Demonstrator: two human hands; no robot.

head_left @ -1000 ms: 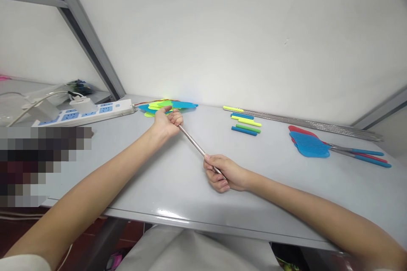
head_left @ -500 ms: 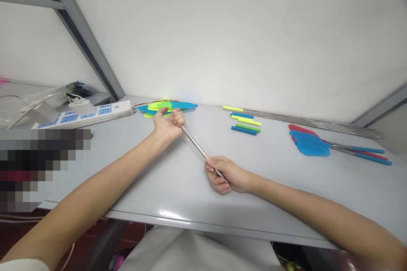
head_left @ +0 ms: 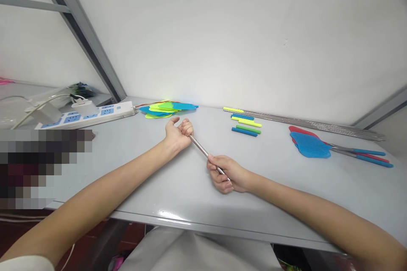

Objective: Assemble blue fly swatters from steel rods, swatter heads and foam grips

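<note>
A thin metal rod (head_left: 199,145) slants between my two hands above the middle of the table. My left hand (head_left: 178,135) is closed on its far end, palm turned up, fingers curled and thumb sticking out. That end is hidden in the fingers. My right hand (head_left: 227,173) wraps round the near end, with the thumb along the top and a bit of rod showing between the fingers. Beyond my left hand lies a pile of blue and yellow-green fly swatter heads (head_left: 162,108). Short coloured sleeves (head_left: 246,122) in blue, yellow and green lie past my right hand.
Several long metal rods (head_left: 305,123) lie along the wall. Fly swatters (head_left: 310,145) with blue and red heads rest at the right. A power strip (head_left: 92,114) with plugs and cables is at the left, near a blurred-out patch. The table's front edge (head_left: 197,224) runs before me.
My left hand has come down and to the right, closer to my right hand, and less rod shows between them. My right hand has hardly moved.
</note>
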